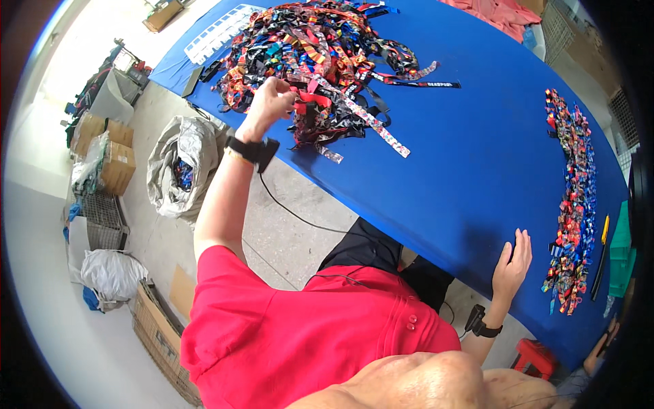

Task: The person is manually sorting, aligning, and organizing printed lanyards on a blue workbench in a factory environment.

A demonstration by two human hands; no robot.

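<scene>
My left hand [272,105] reaches to the near edge of a large heap of printed fabric straps [306,51]. Its fingers are closed in a pinch at the end of a red strap [313,99]; part of the grip is hidden. Beside it a pale flowered strap [371,121] trails out of the heap over the blue cloth. My right hand [512,266] lies on the blue-covered table [443,157] near its front edge, holding nothing, fingers stretched out. Right of it runs a long row of small bundled straps [572,204].
A yellow-and-black cutter [605,230] and a green tray [621,245] sit at the right edge. Another person's hand [606,337] shows at the lower right, near a red stool [535,358]. An open white sack [180,167] and cardboard boxes [118,163] stand on the floor at left.
</scene>
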